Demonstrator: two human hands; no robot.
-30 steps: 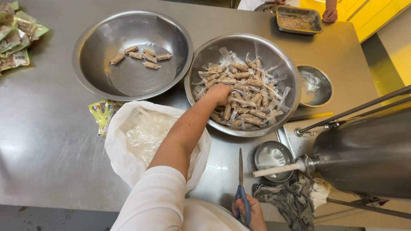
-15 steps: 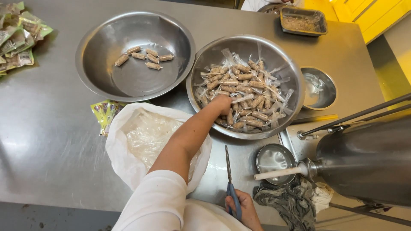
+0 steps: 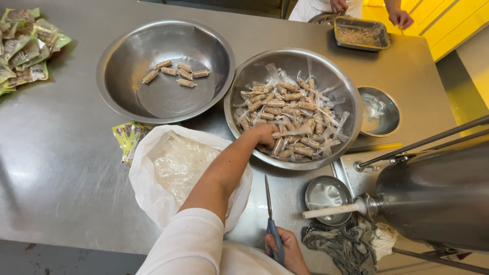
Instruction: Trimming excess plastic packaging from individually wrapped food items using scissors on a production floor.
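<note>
Left hand: the left hand [image 3: 264, 135] reaches into the right-hand steel bowl [image 3: 351, 127], fingers curled down among wrapped sausage pieces [image 3: 290, 119] at the near edge of the pile. Whether it has closed on a piece cannot be told, as the fingertips are buried. Compared with half a second ago, the hand sits at much the same near edge of the bowl, with the forearm stretched across the white bag.

Right hand: the right hand [image 3: 288, 249] is at the bottom edge of the view, clenched around the blue handles of a pair of scissors [image 3: 270, 214]. The blades are closed and point away from the person, toward the bowl. One second ago the scissors lay a little further right; now they point more directly at the bowl.

Wrapped pieces: they fill the right bowl, each in clear plastic.

Left bowl: the left-hand steel bowl [image 3: 117, 61] holds a few unwrapped sausage pieces [image 3: 175, 72], unchanged from before.

White bag: a white plastic bag [image 3: 153, 173] lies under the forearm, holding clear wrappers.

Around: green packets [image 3: 25, 43] lie at the far left, a small yellow-green packet [image 3: 127, 137] lies beside the bag, a small steel cup [image 3: 328, 196] and a grey cloth [image 3: 346, 244] sit near the scissors, and a large steel machine [image 3: 438, 198] stands at right.

Other person: another person's hand [image 3: 401, 19] rests by a metal tray [image 3: 362, 34] at the far edge.
</note>
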